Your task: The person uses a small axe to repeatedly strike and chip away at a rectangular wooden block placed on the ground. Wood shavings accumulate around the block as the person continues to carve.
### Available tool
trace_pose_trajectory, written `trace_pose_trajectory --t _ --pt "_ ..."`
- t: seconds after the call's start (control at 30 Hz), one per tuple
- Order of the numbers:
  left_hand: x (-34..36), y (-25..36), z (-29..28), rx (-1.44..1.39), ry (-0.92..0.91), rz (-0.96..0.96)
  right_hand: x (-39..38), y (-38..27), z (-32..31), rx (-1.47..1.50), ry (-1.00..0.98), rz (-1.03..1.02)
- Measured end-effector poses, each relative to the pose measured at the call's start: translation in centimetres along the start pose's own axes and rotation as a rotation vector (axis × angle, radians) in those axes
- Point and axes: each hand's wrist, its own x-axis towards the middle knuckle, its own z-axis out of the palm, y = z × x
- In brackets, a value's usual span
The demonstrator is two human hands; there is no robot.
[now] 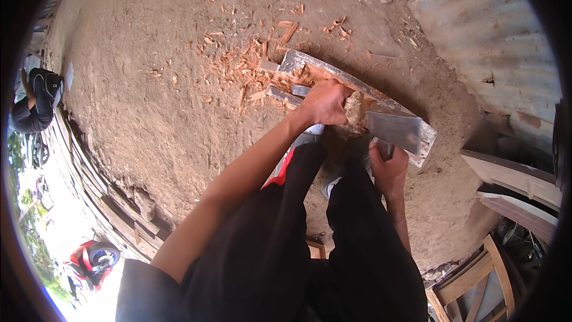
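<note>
My right hand point(390, 170) is closed round the dark handle of a cleaver-like tool. Its broad, flat metal blade point(394, 130) reaches across the right part of a weathered wooden plank point(426, 137) on the ground. To the left of the blade, my left hand point(326, 102) is closed over a rough, pale brown piece of wood point(356, 107), whose end sticks out towards the blade. The fingers hide most of that piece. Beside the left hand lies a small grey-blue object point(300, 90) of a kind I cannot make out.
Reddish wood shavings point(238, 62) and chips lie on the dirt floor beyond and left of the plank. A corrugated metal sheet point(488, 42) stands at right, above wooden boards point(512, 176). Far left are another person point(39, 98) and a red motorbike point(92, 259).
</note>
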Motion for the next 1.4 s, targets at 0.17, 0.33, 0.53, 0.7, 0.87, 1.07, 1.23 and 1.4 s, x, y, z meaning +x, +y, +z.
trace_pose_trajectory --t 0.17,0.33,0.53,0.7,0.87,1.07,1.23,1.4 --pt "0.0 0.1 0.1 0.04 -0.027 -0.014 -0.2 -0.7 1.0 0.235 0.076 0.123" --pt "0.0 -0.1 0.2 0.071 -0.016 -0.017 1.0 -0.5 -0.2 0.152 -0.043 0.192" --pt "0.1 0.6 -0.3 0.091 -0.036 -0.014 0.8 3.0 2.3 0.103 0.082 -0.109" --pt "-0.5 0.2 -0.6 0.109 -0.028 -0.034 -0.5 2.3 2.1 0.271 0.087 0.168" --pt "-0.4 0.4 -0.8 0.119 -0.02 0.004 1.8 2.4 1.7 -0.147 0.03 -0.278" --pt "-0.3 0.2 -0.6 0.084 -0.013 0.066 1.4 2.2 2.3 0.024 0.093 -0.058" --pt "-0.9 -0.8 -0.4 0.069 -0.014 0.01 1.8 -0.5 0.9 0.064 -0.014 -0.058" --pt "-0.3 0.7 -2.1 0.024 -0.024 -0.032 1.1 -0.4 2.3 -0.007 0.033 -0.048"
